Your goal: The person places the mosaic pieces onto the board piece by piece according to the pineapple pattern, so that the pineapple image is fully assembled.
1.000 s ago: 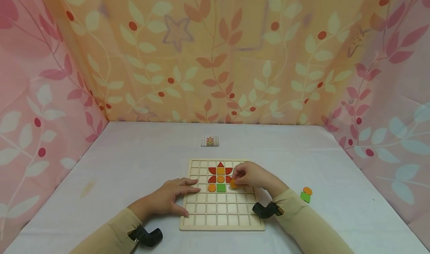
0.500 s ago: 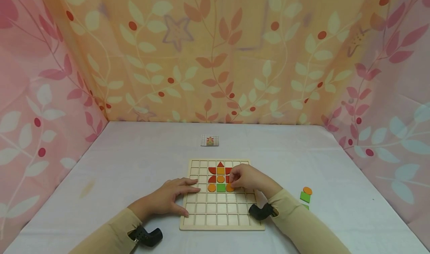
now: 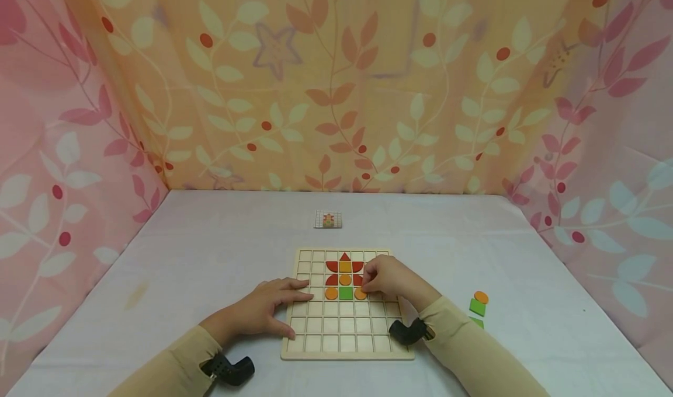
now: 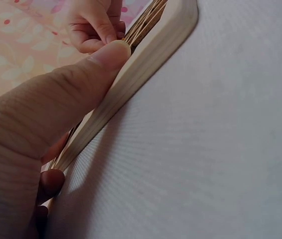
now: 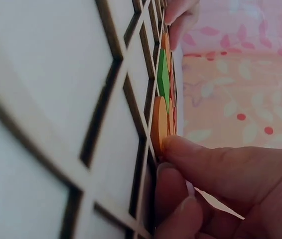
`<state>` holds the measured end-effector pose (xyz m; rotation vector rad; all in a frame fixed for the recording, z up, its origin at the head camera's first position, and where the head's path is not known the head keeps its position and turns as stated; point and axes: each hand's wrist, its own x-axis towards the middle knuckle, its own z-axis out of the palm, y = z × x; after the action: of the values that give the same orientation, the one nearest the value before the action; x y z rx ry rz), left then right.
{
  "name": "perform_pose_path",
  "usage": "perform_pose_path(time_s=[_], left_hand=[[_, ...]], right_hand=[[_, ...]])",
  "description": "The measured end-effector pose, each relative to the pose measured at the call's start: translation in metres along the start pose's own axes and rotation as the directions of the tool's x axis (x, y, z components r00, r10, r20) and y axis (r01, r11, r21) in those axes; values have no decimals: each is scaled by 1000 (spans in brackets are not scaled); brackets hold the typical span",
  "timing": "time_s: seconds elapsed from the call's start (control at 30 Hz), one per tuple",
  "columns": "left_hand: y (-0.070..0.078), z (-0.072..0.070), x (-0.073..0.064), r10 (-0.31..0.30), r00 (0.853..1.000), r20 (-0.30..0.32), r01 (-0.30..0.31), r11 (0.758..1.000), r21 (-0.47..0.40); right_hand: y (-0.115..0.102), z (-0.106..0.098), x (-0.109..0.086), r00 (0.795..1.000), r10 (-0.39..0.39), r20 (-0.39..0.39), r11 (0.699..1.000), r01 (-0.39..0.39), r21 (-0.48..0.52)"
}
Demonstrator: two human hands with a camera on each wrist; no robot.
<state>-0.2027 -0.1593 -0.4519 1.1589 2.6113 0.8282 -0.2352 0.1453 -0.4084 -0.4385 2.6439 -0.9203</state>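
1. A curtain printed with leaves, berries and stems, yellow-orange at the back and pink at both sides.
2. A table under a white cloth.
3. A square wooden grid board at the table's near middle, its pattern pieces in the upper half.
4. Beige sleeves reaching in from the near edge.
5. The left hand, well apart from the other, fingers spread and extended over the board's left edge, thumb resting on the rim.
6. The right hand, thumb and fingers pinching the right side of an orange disc.
7. A small patterned card beyond the board.
8. Pieces: that orange disc is in the fourth row, just right of a green square; whether it is fully seated, I cannot tell. Another disc is left of the square. Red pieces flank the column above, topped by a red triangle. Right of the board, a loose disc touches a green piece.
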Motion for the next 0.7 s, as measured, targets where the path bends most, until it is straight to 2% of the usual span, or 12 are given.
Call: perform_pose_path(time_s=[0.43,0.7], left_hand=[[2,-1,0,3,1000,-10,-3,1000,1],[1,0,0,-1,1000,-2,1,1000,0]], right_hand=[[1,0,2,1000,-24,-14,999,24,-36],[13,-10,-5,1000,-5,9,998,5,57]])
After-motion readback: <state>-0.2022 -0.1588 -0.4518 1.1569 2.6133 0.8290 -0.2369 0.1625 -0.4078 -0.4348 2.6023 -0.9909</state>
